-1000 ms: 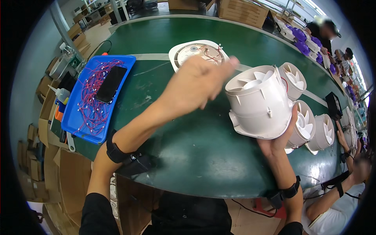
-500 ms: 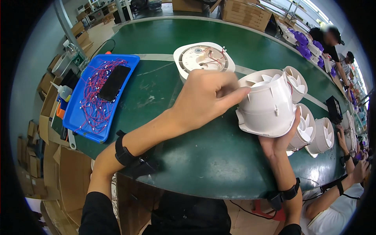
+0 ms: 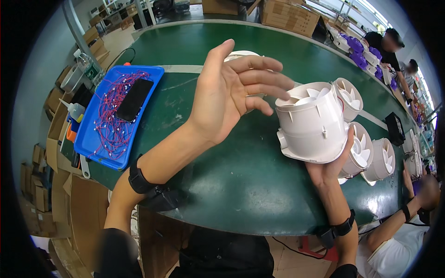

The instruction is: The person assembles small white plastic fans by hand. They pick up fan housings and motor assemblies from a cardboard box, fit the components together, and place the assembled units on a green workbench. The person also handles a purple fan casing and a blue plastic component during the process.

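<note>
My right hand (image 3: 331,167) supports a white plastic fan housing (image 3: 308,127) from below and along its right side, holding it above the green table. White fan blades (image 3: 309,96) show inside its round upper opening. To the left of that opening, my left hand (image 3: 234,90) is raised with fingers spread and palm turned to the right, holding nothing; its fingertips come close to the housing's rim. Behind the left hand sits a white round-cornered base (image 3: 242,54), mostly hidden by it.
A blue tray (image 3: 121,162) with red wires (image 3: 109,125) and a black phone (image 3: 135,99) lies on the left of the green table (image 3: 222,194). More fan housings (image 3: 382,160) stand at the right, by a black box (image 3: 395,129). Co-workers are at the right edge.
My left hand has gone from closed fingers at the housing's rim to an opened hand, moving slightly left and turning its palm. The housing has tilted slightly in my right hand.
</note>
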Demonstrator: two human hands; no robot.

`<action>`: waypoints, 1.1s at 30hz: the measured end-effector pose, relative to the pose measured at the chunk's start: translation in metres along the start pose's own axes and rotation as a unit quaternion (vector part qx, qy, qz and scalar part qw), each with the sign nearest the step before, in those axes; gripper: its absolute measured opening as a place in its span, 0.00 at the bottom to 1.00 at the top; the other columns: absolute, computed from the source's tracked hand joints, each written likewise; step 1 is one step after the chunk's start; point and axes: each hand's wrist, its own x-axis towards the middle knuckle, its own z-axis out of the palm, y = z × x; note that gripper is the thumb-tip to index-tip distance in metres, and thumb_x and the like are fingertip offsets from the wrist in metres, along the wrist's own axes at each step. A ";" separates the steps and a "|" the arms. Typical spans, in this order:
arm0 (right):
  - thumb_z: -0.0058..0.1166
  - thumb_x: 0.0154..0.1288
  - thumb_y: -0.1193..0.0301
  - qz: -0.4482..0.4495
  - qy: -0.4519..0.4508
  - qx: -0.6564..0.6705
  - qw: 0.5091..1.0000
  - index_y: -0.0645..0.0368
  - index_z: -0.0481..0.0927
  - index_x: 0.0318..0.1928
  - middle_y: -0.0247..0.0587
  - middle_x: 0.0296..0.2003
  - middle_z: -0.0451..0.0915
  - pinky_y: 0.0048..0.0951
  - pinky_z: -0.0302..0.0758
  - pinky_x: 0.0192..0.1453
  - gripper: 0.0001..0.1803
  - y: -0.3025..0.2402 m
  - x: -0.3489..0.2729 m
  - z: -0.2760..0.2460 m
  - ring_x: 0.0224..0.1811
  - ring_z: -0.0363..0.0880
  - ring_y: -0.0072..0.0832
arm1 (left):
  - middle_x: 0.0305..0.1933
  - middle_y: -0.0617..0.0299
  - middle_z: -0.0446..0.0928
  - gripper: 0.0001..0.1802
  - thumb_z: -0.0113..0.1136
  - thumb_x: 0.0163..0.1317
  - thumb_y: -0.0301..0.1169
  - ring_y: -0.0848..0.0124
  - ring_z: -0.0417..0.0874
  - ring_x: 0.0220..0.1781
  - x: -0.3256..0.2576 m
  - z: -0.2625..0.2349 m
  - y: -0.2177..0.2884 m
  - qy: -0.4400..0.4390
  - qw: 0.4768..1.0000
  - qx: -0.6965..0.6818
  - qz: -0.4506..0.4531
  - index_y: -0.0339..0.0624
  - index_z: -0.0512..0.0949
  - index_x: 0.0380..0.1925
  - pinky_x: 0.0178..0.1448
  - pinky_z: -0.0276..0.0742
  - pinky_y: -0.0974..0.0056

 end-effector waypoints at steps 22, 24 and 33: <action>0.34 0.70 0.36 -0.009 -0.005 -0.017 1.000 0.51 0.60 0.72 0.41 0.70 0.64 0.46 0.63 0.73 0.42 0.002 -0.002 0.003 0.71 0.64 0.39 | 0.65 0.33 0.69 0.38 0.31 0.74 0.51 0.48 0.73 0.67 0.004 -0.010 0.000 -0.074 0.996 -0.041 0.022 0.21 0.62 0.65 0.68 0.75 0.57; 0.34 0.69 0.36 -0.010 -0.004 -0.019 1.000 0.51 0.60 0.73 0.41 0.70 0.64 0.46 0.63 0.73 0.42 0.002 -0.002 0.003 0.71 0.64 0.39 | 0.64 0.35 0.71 0.34 0.40 0.74 0.46 0.51 0.74 0.67 0.003 -0.009 0.000 -0.060 0.997 0.026 0.038 0.22 0.63 0.65 0.69 0.74 0.59; 0.34 0.70 0.36 -0.016 0.002 -0.020 1.000 0.53 0.59 0.73 0.41 0.70 0.64 0.44 0.62 0.74 0.43 0.002 -0.001 0.003 0.71 0.65 0.39 | 0.16 0.69 0.71 0.13 0.60 0.69 0.36 0.81 0.66 0.14 -0.011 0.003 -0.001 -0.127 0.932 0.337 -0.036 0.38 0.78 0.45 0.22 0.60 0.73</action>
